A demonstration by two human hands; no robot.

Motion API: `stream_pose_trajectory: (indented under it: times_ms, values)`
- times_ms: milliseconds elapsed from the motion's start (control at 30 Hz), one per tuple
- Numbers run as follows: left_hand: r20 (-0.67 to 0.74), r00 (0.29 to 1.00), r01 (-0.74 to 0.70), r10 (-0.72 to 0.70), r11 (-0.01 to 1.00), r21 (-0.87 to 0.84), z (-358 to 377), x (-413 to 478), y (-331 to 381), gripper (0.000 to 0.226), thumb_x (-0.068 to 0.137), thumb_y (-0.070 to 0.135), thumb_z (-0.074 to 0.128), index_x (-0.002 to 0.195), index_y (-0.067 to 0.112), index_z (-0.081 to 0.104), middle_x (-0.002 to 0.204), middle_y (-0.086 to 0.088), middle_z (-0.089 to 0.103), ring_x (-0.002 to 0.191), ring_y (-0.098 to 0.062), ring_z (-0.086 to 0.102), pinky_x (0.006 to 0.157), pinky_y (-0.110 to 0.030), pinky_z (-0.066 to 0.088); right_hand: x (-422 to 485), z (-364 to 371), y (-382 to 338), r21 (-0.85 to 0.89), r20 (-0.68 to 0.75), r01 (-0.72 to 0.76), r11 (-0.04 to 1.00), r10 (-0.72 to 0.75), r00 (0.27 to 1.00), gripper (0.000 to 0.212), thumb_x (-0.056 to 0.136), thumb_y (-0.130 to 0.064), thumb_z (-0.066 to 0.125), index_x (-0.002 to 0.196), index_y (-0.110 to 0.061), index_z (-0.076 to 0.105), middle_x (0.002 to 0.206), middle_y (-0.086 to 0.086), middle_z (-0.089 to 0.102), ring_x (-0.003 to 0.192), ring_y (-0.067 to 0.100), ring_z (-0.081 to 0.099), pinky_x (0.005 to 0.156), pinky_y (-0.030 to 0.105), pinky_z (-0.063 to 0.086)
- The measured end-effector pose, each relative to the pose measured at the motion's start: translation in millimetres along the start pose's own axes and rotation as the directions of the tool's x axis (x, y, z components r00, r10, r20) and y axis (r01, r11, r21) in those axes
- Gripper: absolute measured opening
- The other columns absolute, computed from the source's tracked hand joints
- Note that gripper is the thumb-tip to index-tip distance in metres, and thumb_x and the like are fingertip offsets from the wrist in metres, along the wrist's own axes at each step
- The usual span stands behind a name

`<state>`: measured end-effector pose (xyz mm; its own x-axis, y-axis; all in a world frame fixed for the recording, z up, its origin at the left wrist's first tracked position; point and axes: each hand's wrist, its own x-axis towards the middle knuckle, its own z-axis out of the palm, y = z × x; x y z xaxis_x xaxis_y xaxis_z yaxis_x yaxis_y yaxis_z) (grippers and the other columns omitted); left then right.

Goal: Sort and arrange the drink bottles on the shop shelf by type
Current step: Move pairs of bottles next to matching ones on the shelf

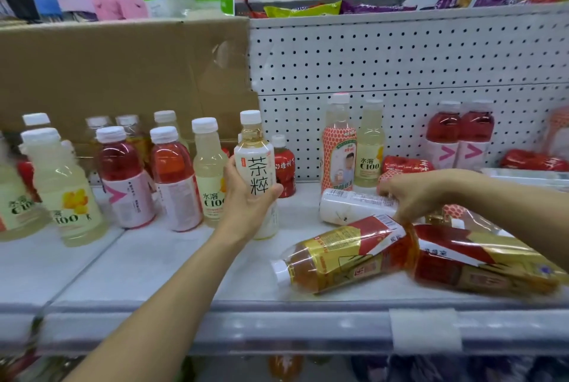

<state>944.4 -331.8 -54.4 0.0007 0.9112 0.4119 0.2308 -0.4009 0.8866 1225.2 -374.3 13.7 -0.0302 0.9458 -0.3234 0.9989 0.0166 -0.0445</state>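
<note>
My left hand (246, 197) grips an upright white-labelled tea bottle (255, 163) with a white cap, held just above the white shelf (160, 261) at its middle. My right hand (412, 197) lies on a white bottle (348, 206) on its side, fingers curled over its end. In front of that hand, two large amber tea bottles (341, 255) with red and gold labels lie on their sides. Pale yellow C100 bottles (209, 169) and red drink bottles (123, 175) stand mixed at the left.
A honeycomb-patterned bottle (338, 147) and another C100 bottle (369, 147) stand against the pegboard back wall (400, 64). Two red bottles (458, 135) stand far right with red packets beside them. A cardboard sheet (123, 73) backs the left side. The shelf's front lip (277, 329) carries a label holder.
</note>
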Motion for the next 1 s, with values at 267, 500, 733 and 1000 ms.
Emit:
stream_pose_trajectory:
  times_ms: [267,500,733,1000]
  values:
    - [0.032,0.999,0.001,-0.002,0.999,0.040,-4,3,3,0.081,0.083,0.020,0.078,0.141,0.028,0.022,0.140,0.001,0.042,0.129,-0.015,0.041,0.104,-0.037,0.035,-28,-49,-17,0.069,-0.144,0.035,0.997,-0.025,0.989,0.056,0.075,-0.027,0.083,0.120,-0.013,0.052,0.102,0.004,0.063,0.077,0.016,0.066,0.059,0.024,0.055]
    - [0.043,0.999,0.004,-0.005,0.999,0.039,-6,2,3,0.082,0.083,0.021,0.078,0.141,0.028,0.021,0.141,0.002,0.042,0.129,-0.014,0.040,0.106,-0.040,0.036,-23,-91,-65,-0.159,-0.121,0.064,0.985,-0.084,0.989,0.049,0.077,-0.022,0.082,0.118,-0.006,0.060,0.094,0.006,0.064,0.070,0.019,0.066,0.058,0.028,0.057]
    - [0.026,1.000,0.015,-0.015,1.000,0.022,-5,0,7,0.084,0.082,0.020,0.079,0.144,0.027,0.021,0.141,0.004,0.043,0.127,-0.011,0.040,0.106,-0.044,0.037,-2,-112,-93,0.038,-0.317,0.274,0.961,-0.249,0.915,0.035,0.069,-0.024,0.088,0.094,-0.009,0.067,0.087,0.008,0.074,0.071,0.021,0.072,0.058,0.028,0.057]
    - [0.009,0.995,0.094,-0.094,0.993,0.065,-8,-10,15,0.086,0.085,0.021,0.075,0.149,0.031,0.020,0.143,0.005,0.043,0.134,-0.017,0.043,0.108,-0.043,0.038,13,-90,-81,0.326,-0.440,0.322,0.889,-0.159,0.884,0.031,0.083,-0.025,0.077,0.103,-0.011,0.058,0.094,0.005,0.073,0.087,0.022,0.072,0.068,0.033,0.059]
